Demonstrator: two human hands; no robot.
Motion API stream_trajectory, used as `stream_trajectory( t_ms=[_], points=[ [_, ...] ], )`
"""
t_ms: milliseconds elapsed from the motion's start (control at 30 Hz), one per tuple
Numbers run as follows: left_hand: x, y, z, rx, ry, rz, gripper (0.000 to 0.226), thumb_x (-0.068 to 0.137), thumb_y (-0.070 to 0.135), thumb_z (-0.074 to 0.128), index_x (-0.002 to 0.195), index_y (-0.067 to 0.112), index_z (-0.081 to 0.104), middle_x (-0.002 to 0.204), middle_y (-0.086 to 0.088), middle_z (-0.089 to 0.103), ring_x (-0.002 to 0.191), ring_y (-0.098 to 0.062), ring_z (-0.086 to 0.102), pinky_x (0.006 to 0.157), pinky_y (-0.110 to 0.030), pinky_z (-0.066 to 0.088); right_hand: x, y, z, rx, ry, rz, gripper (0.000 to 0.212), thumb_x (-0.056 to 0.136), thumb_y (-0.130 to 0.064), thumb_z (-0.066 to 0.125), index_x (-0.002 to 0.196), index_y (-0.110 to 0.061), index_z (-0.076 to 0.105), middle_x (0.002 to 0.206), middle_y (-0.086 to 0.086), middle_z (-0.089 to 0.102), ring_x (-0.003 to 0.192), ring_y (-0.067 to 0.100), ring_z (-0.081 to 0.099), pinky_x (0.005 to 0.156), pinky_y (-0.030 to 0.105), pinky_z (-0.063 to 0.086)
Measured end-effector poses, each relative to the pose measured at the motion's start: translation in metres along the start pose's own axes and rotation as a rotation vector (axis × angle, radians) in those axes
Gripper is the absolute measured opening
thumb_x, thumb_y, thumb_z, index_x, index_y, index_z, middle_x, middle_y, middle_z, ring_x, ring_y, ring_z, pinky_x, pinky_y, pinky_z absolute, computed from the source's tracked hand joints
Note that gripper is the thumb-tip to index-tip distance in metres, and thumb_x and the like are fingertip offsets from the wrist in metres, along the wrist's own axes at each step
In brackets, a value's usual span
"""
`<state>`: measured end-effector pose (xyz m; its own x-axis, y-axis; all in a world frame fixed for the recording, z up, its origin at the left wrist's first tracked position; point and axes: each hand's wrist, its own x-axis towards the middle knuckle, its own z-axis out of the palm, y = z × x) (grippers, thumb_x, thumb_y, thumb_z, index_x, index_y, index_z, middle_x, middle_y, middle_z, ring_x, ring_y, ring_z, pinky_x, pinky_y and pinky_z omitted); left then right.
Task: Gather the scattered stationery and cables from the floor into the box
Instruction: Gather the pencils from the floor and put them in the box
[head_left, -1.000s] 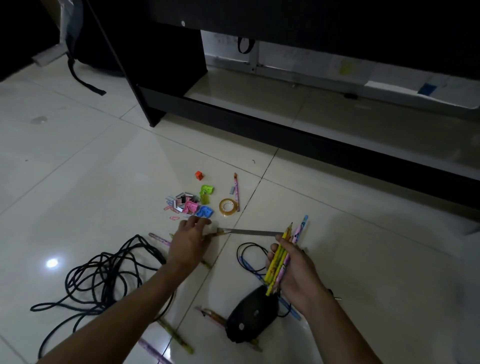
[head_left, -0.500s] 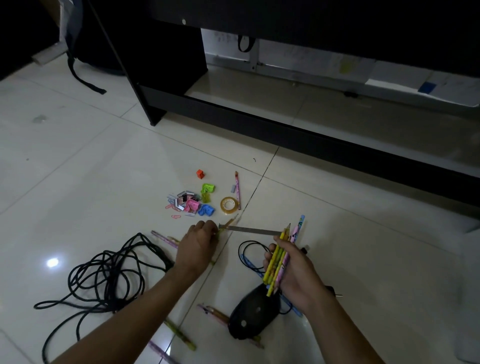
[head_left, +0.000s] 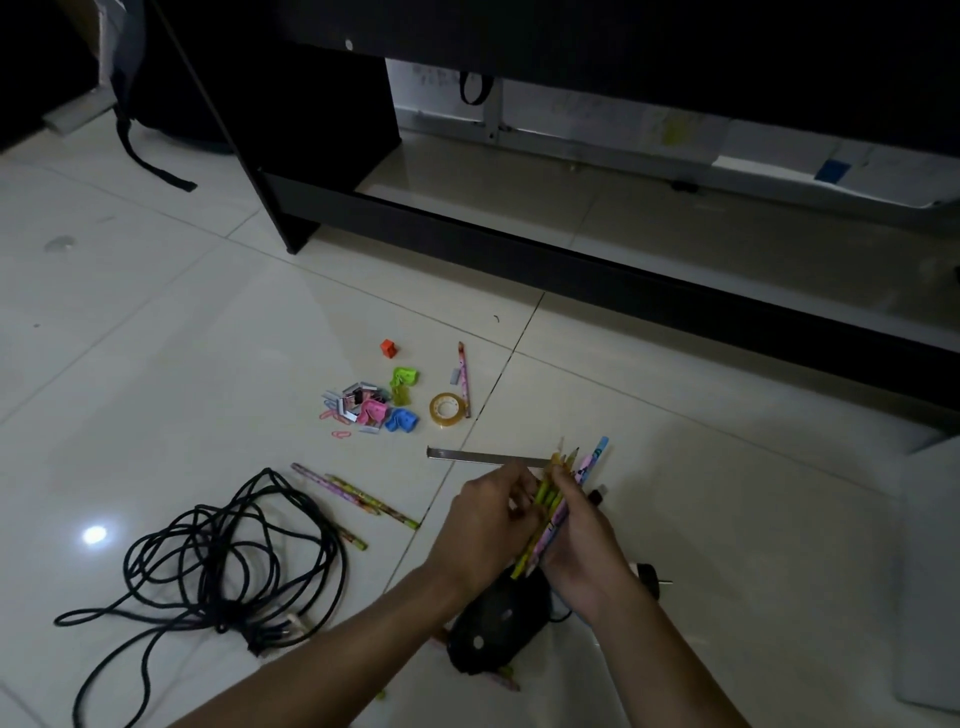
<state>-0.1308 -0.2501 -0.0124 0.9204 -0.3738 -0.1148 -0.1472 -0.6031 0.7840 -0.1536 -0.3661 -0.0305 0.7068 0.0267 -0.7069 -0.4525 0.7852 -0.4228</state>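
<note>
My right hand (head_left: 587, 551) grips a bundle of pencils (head_left: 571, 470), their tips pointing up and away. My left hand (head_left: 488, 525) has its fingers curled on the same bundle from the left, pinching a yellow-green pencil against it. Just beyond the hands a metal ruler (head_left: 483, 458) lies flat. Several loose pencils (head_left: 363, 496) lie to the left, next to a tangled black cable (head_left: 223, 561). A black mouse (head_left: 493, 623) sits under my wrists. No box is plainly in view.
Farther off lie a tape roll (head_left: 447, 410), a pink pencil (head_left: 464, 379), a pile of coloured clips (head_left: 366, 408) and an orange sharpener (head_left: 388, 348). A black desk frame (head_left: 571, 260) crosses the back. A plug (head_left: 649, 576) lies right of my hands.
My left hand left the floor by the ruler's left end and moved right to the bundle, bringing a pencil. The right hand kept holding the pencils.
</note>
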Motion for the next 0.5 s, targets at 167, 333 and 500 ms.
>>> stream_trajectory(
  t_ms=[167, 333, 500],
  points=[
    [-0.006, -0.006, 0.003, 0.056, -0.026, 0.022, 0.011, 0.084, 0.014, 0.064, 0.094, 0.018, 0.060, 0.085, 0.003, 0.065, 0.070, -0.007, 0.054, 0.067, -0.029, 0.050, 0.001, 0.004, -0.001, -0.021, 0.011, -0.034, 0.036, 0.093, -0.021, 0.061, 0.126, -0.007, 0.059, 0.113, 0.020, 0.068, 0.094, 0.028, 0.069, 0.079, 0.038, 0.056],
    [-0.007, -0.011, -0.005, -0.023, -0.058, 0.066, 0.010, 0.090, 0.021, 0.060, 0.095, 0.018, 0.067, 0.088, 0.006, 0.070, 0.070, -0.001, 0.060, 0.066, -0.018, 0.049, 0.006, 0.007, -0.005, -0.081, 0.052, -0.057, 0.030, 0.094, -0.017, 0.059, 0.122, -0.006, 0.059, 0.112, 0.022, 0.066, 0.102, 0.033, 0.065, 0.088, 0.045, 0.053],
    [-0.008, -0.020, -0.019, -0.364, 0.133, -0.242, 0.013, 0.095, 0.026, 0.054, 0.096, 0.018, 0.065, 0.087, 0.012, 0.068, 0.083, -0.002, 0.063, 0.070, -0.016, 0.045, 0.010, 0.013, 0.006, -0.210, 0.083, -0.125, 0.010, 0.094, -0.015, 0.058, 0.103, -0.012, 0.062, 0.080, 0.008, 0.068, 0.076, 0.019, 0.067, 0.072, 0.034, 0.055]
  ],
)
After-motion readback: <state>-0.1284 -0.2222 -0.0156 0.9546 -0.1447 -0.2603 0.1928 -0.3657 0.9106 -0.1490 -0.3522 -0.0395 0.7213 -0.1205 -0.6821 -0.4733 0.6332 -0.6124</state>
